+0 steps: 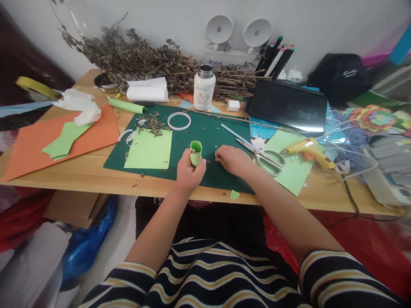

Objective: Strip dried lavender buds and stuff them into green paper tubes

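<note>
My left hand (pixel 190 173) is wrapped round a light green paper tube (pixel 196 155), its open end upward, with a dry brown scrap on its side. To its right, my right hand (pixel 233 160) rests low on the dark green cutting mat (pixel 184 160). Its fingers are curled together, and anything between the fingertips is hidden. Scissors (pixel 268 161) with pale handles lie just beyond that hand. A light green paper sheet (pixel 149 152) lies left of the tube, with crumbled dry leaves (pixel 154 124) at its top edge. A white ring (pixel 179 121) lies behind the tube.
A white bottle (pixel 204 90) stands uncapped behind the mat, before dried plant stems (pixel 141 60). A yellow glue gun (pixel 310 152) and black tablet (pixel 289 105) lie right. Orange paper (pixel 64 143) and a rolled green tube (pixel 126 105) lie left. The table's front edge (pixel 208 195) is near.
</note>
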### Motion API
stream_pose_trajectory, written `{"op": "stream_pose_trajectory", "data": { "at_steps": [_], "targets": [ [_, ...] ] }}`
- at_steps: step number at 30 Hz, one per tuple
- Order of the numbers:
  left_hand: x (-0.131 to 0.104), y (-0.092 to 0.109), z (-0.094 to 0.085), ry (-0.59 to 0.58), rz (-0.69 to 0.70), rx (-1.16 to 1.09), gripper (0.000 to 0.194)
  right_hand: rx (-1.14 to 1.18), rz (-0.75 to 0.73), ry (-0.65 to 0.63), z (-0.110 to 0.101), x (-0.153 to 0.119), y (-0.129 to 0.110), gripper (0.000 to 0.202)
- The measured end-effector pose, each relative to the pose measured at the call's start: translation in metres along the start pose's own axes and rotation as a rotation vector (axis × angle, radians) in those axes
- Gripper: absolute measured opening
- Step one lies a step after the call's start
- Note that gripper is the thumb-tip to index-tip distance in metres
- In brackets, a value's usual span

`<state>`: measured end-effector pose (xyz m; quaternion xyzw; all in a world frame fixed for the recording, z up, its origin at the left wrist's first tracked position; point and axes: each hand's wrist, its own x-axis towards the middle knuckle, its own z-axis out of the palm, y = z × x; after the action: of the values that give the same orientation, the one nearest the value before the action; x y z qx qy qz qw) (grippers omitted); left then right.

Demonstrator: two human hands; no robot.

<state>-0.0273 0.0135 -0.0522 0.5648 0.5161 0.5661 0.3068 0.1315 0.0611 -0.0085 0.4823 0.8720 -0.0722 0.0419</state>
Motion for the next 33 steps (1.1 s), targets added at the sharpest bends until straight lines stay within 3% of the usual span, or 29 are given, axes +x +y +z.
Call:
{"op": "stream_pose_trajectory", "data": {
  "at_steps": [4,7,9,13,15,18,21,27,33],
  "targets": [
    [0.000,0.000,0.002,0.022,-0.054,-0.062,0.010,-0.070,-0.055,-0.028,-0.001,-0.004,-0.003,0.019],
    [0.000,0.004,0.000,-0.038,-0.048,-0.012,0.010,0.025,-0.079,0.011,-0.001,-0.005,-0.001,0.016],
    [-0.001,0.006,-0.001,-0.076,-0.028,0.035,0.010,0.207,-0.109,0.145,-0.006,-0.006,-0.003,0.013],
    [0.000,0.006,-0.004,-0.119,-0.010,0.091,0.009,0.528,-0.279,0.585,-0.038,-0.012,-0.023,0.010],
    [0.000,0.005,-0.005,-0.131,0.010,0.109,0.008,0.516,-0.402,0.658,-0.058,-0.015,-0.036,0.010],
    [0.001,0.004,-0.005,-0.113,0.037,0.147,0.010,0.329,-0.457,0.575,-0.077,-0.015,-0.050,0.012],
    [0.001,0.004,-0.005,-0.116,0.059,0.161,0.011,0.182,-0.469,0.498,-0.081,-0.013,-0.051,0.016],
    [0.001,0.003,-0.005,-0.124,0.094,0.138,0.008,0.213,-0.536,0.576,-0.081,-0.015,-0.046,0.018],
    [0.004,0.009,-0.006,-0.135,0.194,0.088,0.020,0.118,-0.502,0.470,-0.080,-0.017,-0.053,0.017]
  ]
}}
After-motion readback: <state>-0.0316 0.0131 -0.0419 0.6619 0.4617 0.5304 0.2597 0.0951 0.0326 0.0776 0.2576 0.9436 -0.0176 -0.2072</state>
